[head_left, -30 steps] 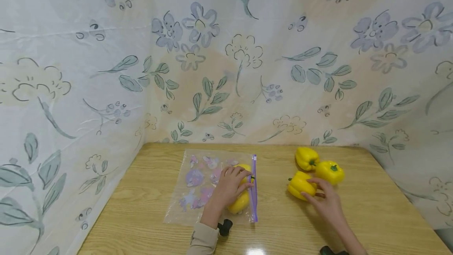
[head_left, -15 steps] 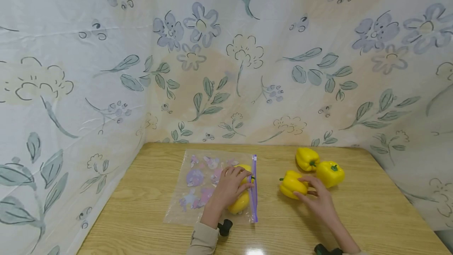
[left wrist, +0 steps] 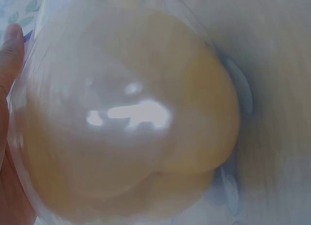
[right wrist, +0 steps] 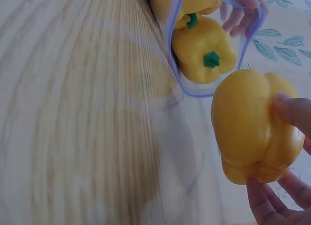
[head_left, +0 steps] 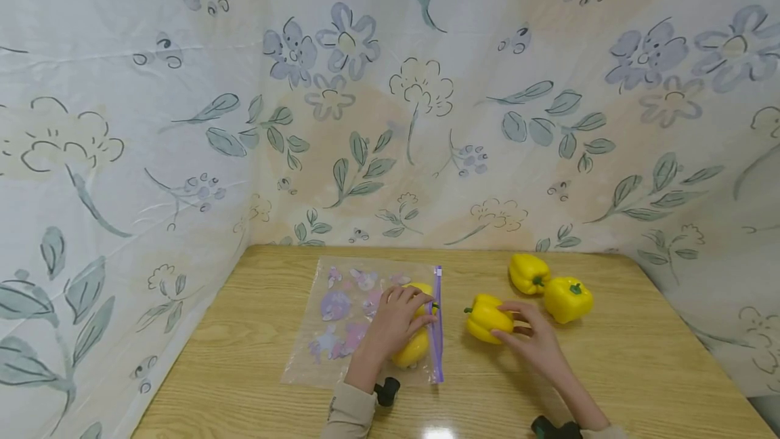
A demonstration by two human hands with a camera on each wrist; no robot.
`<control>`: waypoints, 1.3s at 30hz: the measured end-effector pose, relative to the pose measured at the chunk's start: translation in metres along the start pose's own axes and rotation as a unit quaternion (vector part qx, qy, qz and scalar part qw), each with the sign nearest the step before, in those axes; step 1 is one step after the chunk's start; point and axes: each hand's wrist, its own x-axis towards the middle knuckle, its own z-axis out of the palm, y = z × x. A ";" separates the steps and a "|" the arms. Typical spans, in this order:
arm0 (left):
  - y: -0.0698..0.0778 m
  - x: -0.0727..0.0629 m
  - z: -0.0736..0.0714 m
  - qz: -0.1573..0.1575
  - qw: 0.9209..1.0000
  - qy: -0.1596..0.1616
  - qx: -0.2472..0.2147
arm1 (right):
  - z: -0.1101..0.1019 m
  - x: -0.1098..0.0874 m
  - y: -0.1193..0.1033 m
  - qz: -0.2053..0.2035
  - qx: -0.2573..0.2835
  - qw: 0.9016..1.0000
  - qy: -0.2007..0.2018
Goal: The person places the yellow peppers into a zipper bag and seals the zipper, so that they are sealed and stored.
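A clear zip bag (head_left: 307, 358) with pink and purple prints lies on the table, its purple zip edge toward the right. My left hand (head_left: 393, 327) reaches over it and holds the upper edge of its mouth, which gapes in the right wrist view. Two yellow bell peppers (right wrist: 204, 52) with green stems sit inside; plastic over one fills the left wrist view. Right of the mouth, my right hand (head_left: 539, 344) grips another yellow bell pepper (head_left: 484, 320) between thumb and fingers, stem pointing left toward the bag.
Two more yellow bell peppers, one farther back (head_left: 529, 273) and one nearer (head_left: 569, 300), rest close together at the right rear of the wooden table (head_left: 658, 371). Floral cloth (head_left: 426, 154) hangs behind the table and along its sides.
My right hand has carried its bell pepper leftward, away from the other two and closer to the bag's mouth. The left hand and the bag have kept their place.
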 end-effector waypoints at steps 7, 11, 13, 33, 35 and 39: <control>0.001 0.000 -0.002 0.000 1.000 -0.002 0.000 | 0.007 0.002 -0.003 -0.015 0.011 1.000 -0.012; 0.001 -0.001 -0.003 -0.004 1.000 -0.006 -0.002 | 0.012 0.003 -0.003 -0.015 0.015 1.000 -0.021; 0.002 -0.001 -0.003 -0.005 1.000 -0.007 -0.002 | 0.014 0.004 -0.004 -0.015 0.015 0.999 -0.025; 0.000 0.000 0.004 0.006 1.000 0.008 0.001 | 0.038 0.013 -0.014 -0.010 0.051 0.998 -0.048; 0.000 0.000 0.005 0.006 1.000 0.006 0.000 | 0.040 0.014 -0.014 -0.010 0.052 0.997 -0.049; 0.000 0.000 0.005 0.004 1.000 0.002 -0.003 | 0.044 0.016 -0.015 -0.016 0.062 0.997 -0.050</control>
